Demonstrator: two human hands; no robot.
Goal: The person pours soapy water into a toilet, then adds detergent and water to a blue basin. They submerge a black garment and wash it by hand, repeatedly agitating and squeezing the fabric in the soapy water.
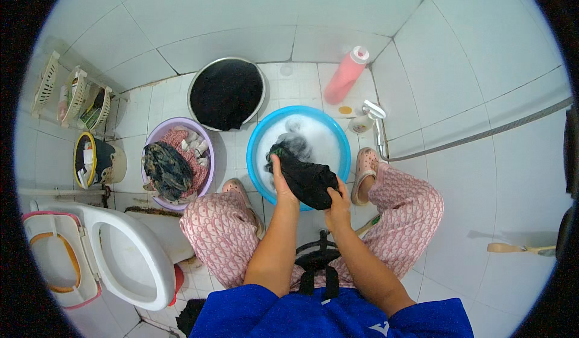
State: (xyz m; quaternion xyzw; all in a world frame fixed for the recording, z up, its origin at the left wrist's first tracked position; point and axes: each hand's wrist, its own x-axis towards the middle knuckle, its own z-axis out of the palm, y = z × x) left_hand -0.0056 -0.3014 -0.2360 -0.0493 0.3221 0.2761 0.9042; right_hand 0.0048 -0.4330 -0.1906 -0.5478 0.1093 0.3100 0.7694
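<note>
A black wet cloth (pixel 310 182) is stretched between my two hands over the near part of a blue plastic basin (pixel 344 143). My left hand (pixel 285 182) grips its left part, palm turned towards the cloth, and my right hand (pixel 339 204) grips its right end with bent fingers. The cloth's far left end hangs into the white soapy water (pixel 316 123). Beyond, to the left, a round metal basin (pixel 193 112) holds black fabric (pixel 226 93). A purple basin (pixel 211 170) at the left holds a dark patterned garment (pixel 168 170), red patterned cloth and white pieces.
A pink bottle (pixel 346 75) and a spray bottle (pixel 365 118) stand beyond the blue basin. A shower hose (pixel 475 136) runs along the right wall. At the left are a toilet (pixel 163 256), a waste bin (pixel 113 164) and wall baskets (pixel 74 96). A brush (pixel 368 225) lies by my right leg.
</note>
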